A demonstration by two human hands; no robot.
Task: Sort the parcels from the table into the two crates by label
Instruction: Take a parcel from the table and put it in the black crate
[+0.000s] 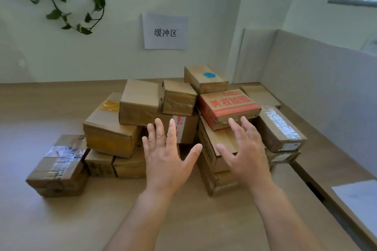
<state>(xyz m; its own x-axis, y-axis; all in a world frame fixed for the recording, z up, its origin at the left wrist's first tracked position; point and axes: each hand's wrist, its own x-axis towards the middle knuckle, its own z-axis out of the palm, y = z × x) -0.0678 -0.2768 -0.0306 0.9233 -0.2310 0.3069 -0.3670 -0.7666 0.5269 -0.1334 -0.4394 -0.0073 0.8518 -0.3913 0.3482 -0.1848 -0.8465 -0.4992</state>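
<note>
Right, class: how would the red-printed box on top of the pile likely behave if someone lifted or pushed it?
The red-printed box is probably stiff: its cardboard faces look flat, though its near corner looks scuffed. It lies tilted on the larger carton beneath, so a push could well slide or tip it. Weight cannot be judged.

Brown cardboard parcels (111,134); red-printed parcel (227,106); blue sticker (209,75) on top parcel (205,78); light wood tabletop (51,108); white wall sign (165,31).
</note>
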